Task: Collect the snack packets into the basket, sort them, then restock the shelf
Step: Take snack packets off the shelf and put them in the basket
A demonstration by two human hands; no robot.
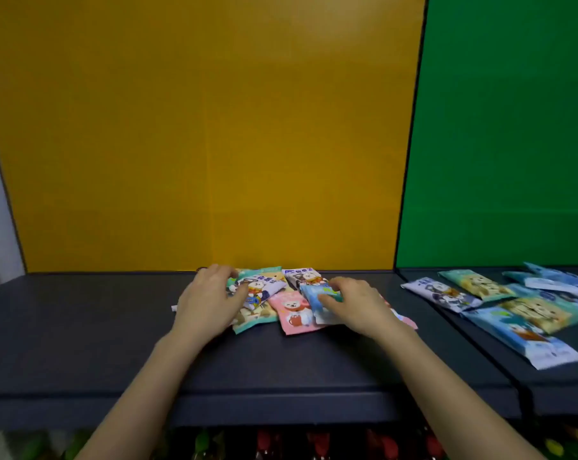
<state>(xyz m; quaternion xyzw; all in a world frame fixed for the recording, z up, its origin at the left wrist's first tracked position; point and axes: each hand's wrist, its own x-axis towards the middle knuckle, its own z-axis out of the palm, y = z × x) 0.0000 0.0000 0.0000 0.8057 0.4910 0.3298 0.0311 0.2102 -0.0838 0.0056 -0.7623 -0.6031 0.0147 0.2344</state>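
We've got the snack packets (309,277) heaped mid-shelf (81,327) against the yellow panel (198,127). Our left hand (211,303) curls round a white packet (264,290), our right hand (360,303) pinches a blue packet (314,293) overlapping the pink packet (292,313). The other packets (520,313) lie to the right, below the green panel (507,127).
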